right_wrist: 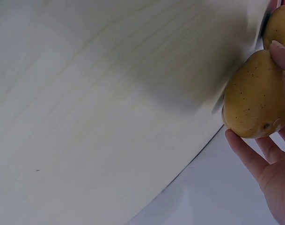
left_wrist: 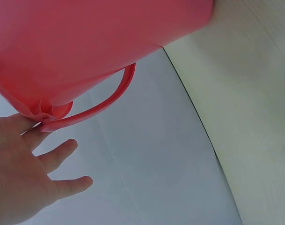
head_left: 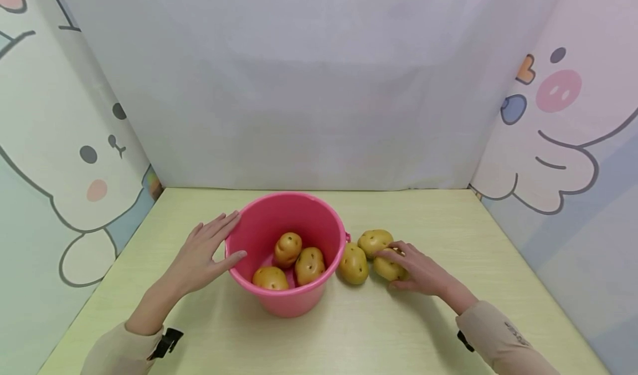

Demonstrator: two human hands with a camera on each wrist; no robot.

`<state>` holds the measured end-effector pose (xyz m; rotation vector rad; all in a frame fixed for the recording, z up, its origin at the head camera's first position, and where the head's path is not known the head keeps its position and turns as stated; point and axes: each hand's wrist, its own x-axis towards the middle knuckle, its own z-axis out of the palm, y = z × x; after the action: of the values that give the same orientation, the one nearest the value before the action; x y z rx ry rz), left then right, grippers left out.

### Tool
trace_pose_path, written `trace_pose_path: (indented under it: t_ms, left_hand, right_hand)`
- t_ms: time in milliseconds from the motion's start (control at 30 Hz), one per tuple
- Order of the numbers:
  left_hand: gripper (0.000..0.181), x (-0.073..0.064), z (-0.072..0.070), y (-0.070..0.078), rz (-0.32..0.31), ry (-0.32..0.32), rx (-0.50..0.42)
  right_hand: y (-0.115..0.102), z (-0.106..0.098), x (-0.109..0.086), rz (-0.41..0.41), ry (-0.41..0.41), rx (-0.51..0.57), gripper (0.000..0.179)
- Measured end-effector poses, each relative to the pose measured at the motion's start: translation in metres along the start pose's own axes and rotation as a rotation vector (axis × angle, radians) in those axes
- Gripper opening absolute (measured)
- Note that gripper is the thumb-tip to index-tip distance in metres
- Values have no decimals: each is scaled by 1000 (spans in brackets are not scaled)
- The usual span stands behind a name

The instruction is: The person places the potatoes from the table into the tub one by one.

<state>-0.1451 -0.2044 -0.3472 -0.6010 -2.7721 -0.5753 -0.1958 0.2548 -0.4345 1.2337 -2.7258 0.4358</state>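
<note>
Currently, a pink bucket [head_left: 293, 304] is seen just below the centre of the head view, stood upright on a pale table [head_left: 379, 336]. Its rim is touched on the left by the left hand [head_left: 201, 261], whose fingers are kept extended and spread, with nothing gripped; in the left wrist view, the curved handle [left_wrist: 100, 108] is shown just beside those fingers. Three potatoes inside [head_left: 288, 249] are gathered at the bottom of the bucket. Right of centre in the head view, the held potato [head_left: 386, 268] is grasped by the right hand [head_left: 423, 270], its thumb and fingers parted only by the potato and bent round it; whether it is lifted cannot be told. Two loose potatoes [head_left: 353, 264] are placed between that hand and the bucket. Both forearms are covered by beige sleeves [head_left: 122, 353] along the lower edge.
</note>
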Motion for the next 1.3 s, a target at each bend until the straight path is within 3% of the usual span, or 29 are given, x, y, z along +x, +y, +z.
trace_pose_path:
  t_ms: [433,700,1300]
  left_hand:
    - [73,0,0,0,0,0,0]
    - [72,0,1,-1,2,0,0]
    - [73,0,0,0,-3,-4,0]
  right_hand:
    - [7,-13,-1,-23,55,-28,71]
    - [9,-24,-1,5,32,-26,69]
    - [4,-53,0,-26,15,-75,69]
